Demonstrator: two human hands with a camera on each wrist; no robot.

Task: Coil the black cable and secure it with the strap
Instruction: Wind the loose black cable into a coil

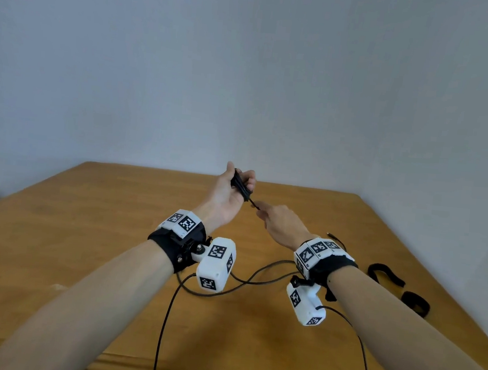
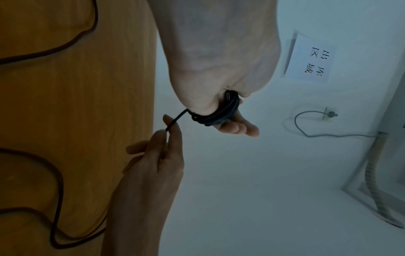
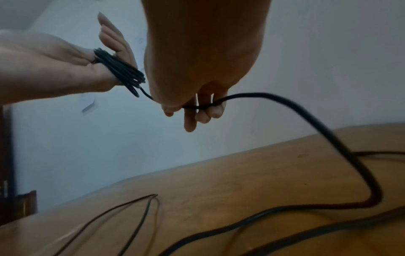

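Note:
Several turns of the black cable (image 1: pixel 241 186) are wound around the fingers of my left hand (image 1: pixel 238 181), raised above the far part of the table; its thumb presses the coil (image 2: pixel 219 113). My right hand (image 1: pixel 264 213) sits just right of and below it and pinches the free run of cable (image 3: pixel 197 107) close to the coil (image 3: pixel 120 72). The rest of the cable (image 1: pixel 257 278) trails in loops over the table under my wrists. The black strap (image 1: pixel 387 273) lies on the table to the right, beyond my right forearm.
The wooden table (image 1: pixel 82 243) meets a pale wall at its far and right edges. Thin black leads (image 1: pixel 163 326) run from the white wrist cameras (image 1: pixel 215 264) toward the front edge. A cable plug (image 1: pixel 333 236) lies behind my right wrist.

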